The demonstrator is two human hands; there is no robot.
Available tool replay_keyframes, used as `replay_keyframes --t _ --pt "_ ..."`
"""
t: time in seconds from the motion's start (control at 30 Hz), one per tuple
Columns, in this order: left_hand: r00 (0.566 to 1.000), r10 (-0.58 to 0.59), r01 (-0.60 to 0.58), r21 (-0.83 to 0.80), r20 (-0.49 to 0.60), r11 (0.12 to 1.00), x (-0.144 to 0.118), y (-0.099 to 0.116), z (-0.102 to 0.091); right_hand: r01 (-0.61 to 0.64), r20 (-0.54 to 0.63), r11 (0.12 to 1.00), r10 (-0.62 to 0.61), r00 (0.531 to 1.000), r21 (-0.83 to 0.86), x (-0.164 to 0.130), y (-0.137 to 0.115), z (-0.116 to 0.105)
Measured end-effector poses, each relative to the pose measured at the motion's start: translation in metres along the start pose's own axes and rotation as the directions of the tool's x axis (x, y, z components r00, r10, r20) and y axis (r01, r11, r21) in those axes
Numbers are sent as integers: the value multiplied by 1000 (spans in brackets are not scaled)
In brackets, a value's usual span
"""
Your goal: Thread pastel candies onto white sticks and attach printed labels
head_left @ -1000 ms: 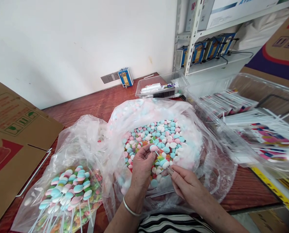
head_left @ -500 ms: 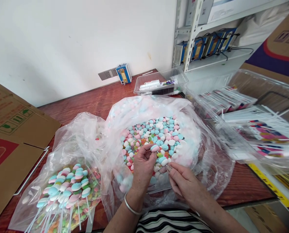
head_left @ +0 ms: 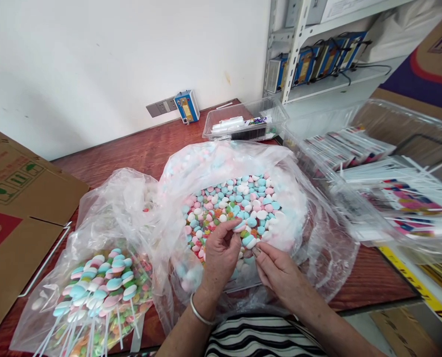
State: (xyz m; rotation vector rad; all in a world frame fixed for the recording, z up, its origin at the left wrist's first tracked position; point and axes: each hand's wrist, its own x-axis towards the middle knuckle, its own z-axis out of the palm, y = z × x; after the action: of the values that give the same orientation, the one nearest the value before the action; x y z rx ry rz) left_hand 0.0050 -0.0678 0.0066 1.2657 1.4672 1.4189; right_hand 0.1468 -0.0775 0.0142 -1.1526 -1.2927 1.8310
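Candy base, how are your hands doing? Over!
Left hand at upper end of candy stack; right hand pinching at lower end. Loose candies behind. Nothing visibly blocking.

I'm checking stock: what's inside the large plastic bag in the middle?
Pink, blue and white candies, with orange and green pieces; whatever lies beneath the top layer is covered.
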Motion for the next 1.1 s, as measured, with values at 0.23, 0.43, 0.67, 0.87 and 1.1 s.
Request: replay_keyframes --t 0.23,0.43,0.67,0.87,1.1 --pt "999 32 -33 26 31 999 -12 -8 2 143 -50 973 -155 987 -181 10 3 -2" --pt "957 -291 201 -680 -18 705 -10 11 13 334 -3 779 -395 918 -530 14 4 -8" --pt "913 -391 316 -813 120 490 4 30 28 378 123 564 -437 891 -734 0 8 -10" --pt "873 -482 300 -856 68 422 -2 19 45 355 159 372 -465 871 -858 -12 22 -13" --pt "880 -475 314 -766 12 562 -13 21 53 318 138 281 -513 847 -906 -5 28 -7"
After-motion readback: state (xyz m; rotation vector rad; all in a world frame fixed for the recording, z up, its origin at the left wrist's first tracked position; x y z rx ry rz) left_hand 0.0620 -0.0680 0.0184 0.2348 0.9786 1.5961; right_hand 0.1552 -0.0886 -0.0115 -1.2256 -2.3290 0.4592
